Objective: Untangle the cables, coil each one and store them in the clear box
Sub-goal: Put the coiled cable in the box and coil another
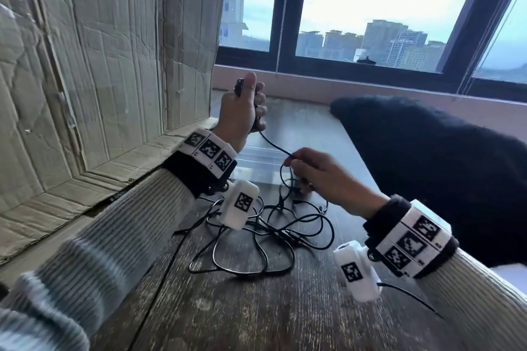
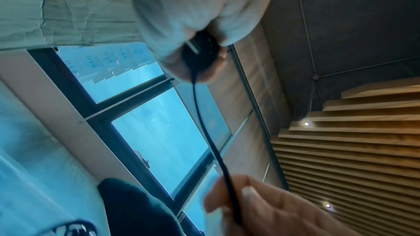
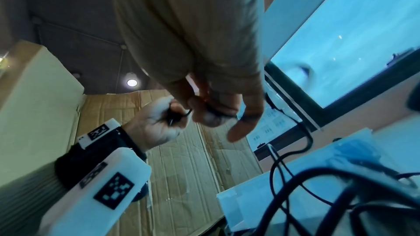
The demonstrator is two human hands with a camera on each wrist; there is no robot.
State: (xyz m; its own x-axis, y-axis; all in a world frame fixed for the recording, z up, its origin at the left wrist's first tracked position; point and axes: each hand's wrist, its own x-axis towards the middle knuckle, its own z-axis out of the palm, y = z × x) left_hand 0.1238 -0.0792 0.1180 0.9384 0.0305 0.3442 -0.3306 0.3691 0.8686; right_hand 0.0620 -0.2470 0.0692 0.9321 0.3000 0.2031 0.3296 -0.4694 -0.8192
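Coiling step: the left hand [image 1: 242, 111] grips a small black coil while the right hand [image 1: 322, 177] pinches the same cable [image 1: 275, 147], taut above the clear box [image 1: 256, 161]. Remaining cables [image 1: 256, 236] lie tangled on the worktop [image 1: 256, 308]. The next move calls for another wrap.

- Cardboard [image 1: 108, 65] walls off the left, close beside the left hand [image 1: 239, 114].
- A dark cushion [image 1: 427, 151] crowds the right.
- Tangled cables [image 1: 256, 234] cover the table [image 1: 256, 308] before the clear box [image 1: 256, 157].
- The near table lies bare.
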